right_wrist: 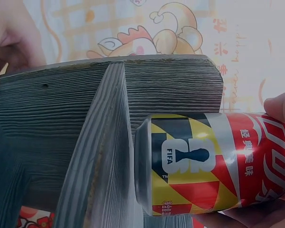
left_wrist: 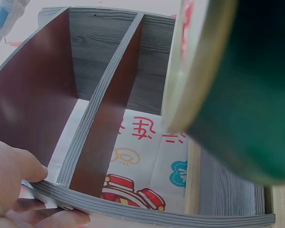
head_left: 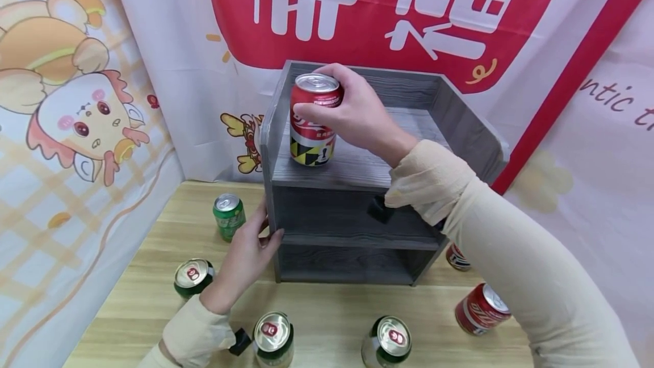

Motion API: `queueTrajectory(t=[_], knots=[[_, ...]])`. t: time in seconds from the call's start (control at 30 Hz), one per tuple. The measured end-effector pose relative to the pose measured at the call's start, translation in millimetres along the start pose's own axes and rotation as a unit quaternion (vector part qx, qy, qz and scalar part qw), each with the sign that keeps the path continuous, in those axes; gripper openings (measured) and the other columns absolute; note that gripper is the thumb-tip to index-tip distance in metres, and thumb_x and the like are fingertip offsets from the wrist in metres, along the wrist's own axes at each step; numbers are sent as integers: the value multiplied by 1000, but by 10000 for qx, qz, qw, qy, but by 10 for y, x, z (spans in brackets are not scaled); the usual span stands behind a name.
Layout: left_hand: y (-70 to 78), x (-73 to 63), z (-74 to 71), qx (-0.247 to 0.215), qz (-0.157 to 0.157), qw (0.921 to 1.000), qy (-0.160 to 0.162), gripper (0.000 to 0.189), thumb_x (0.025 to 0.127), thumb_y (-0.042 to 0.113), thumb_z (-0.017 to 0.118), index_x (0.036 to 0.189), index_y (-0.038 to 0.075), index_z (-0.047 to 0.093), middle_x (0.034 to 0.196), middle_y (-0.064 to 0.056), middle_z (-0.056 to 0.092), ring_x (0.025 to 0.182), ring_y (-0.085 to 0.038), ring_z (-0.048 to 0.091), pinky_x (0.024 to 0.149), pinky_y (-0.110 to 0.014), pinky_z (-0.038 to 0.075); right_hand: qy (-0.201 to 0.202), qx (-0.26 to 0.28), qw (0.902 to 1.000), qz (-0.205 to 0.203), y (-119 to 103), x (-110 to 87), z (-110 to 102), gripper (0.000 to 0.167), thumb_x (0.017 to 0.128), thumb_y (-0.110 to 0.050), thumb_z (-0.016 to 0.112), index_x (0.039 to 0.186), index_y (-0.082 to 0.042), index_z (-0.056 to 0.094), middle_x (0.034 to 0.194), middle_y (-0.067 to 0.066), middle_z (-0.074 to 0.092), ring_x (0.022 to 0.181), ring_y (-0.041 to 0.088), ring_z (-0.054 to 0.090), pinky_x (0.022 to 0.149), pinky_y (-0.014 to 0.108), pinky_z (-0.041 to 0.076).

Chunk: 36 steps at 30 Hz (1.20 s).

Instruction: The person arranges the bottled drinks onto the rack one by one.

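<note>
The pale wooden table (head_left: 327, 311) bears six cans (head_left: 230, 220) around the grey three-tier shelf (head_left: 357, 240), so the work looks early: just one more is up at the top tier. The left hand (head_left: 250, 246) pinches the shelf's left side. The right arm (head_left: 516, 243) reaches across, its hand (head_left: 360, 109) curled round that red Coca-Cola can (head_left: 313, 141), near left; whether it touches wood, I can't tell.

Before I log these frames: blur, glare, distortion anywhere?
Left wrist: near green can blurred, lower edge of the shelf unit bowed; right wrist: red can sharp, print legible, cloth behind pale, washed out; head: bright sheen on that can's lid.
</note>
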<state>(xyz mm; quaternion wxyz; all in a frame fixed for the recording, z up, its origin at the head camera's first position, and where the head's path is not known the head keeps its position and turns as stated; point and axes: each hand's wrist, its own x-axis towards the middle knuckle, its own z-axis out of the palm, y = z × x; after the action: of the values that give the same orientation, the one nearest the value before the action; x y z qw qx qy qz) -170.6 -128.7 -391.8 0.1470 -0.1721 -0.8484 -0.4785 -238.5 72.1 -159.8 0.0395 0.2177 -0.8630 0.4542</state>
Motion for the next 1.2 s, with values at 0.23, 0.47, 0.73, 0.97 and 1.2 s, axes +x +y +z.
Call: queueTrajectory(t=[0.23,0.47,0.73,0.97,1.2], knots=[[36,-28,-17,6,-37,10000,21,79,94,1,61,158,22,19,153,-15,42,126,-39,55,84,-37,61,-15,-13,10000,38,-2,35,51,63,81,-34,79,135,-23,48,133,-1,52,118,13,50,89,31,59],[42,-28,-16,31,-57,10000,35,78,94,1,61,158,18,20,152,-16,43,126,-40,55,84,-38,61,-29,-75,9999,73,28,61,79,62,82,-36,78,135,-23,48,132,-2,53,116,13,51,89,31,58],[29,-18,-13,92,-47,9999,52,80,94,2,61,158,20,18,150,-18,45,127,-39,55,85,-38,61,-32,-126,9999,32,23,77,94,62,82,-38,77,135,-23,48,132,-2,53,115,12,52,89,30,58],[2,-6,-1,33,-71,10000,54,79,94,3,61,158,20,18,150,-17,45,128,-39,54,83,-36,61,-4,-149,9999,33,30,102,111,61,82,-38,77,134,-23,48,132,-3,53,115,11,52,88,30,58],[-11,-8,11,13,-74,10000,49,80,94,4,61,158,24,17,150,-15,46,128,-37,55,84,-37,61,17,-156,9999,54,35,112,133,61,83,-38,76,135,-23,47,132,-3,54,115,12,52,89,30,58]])
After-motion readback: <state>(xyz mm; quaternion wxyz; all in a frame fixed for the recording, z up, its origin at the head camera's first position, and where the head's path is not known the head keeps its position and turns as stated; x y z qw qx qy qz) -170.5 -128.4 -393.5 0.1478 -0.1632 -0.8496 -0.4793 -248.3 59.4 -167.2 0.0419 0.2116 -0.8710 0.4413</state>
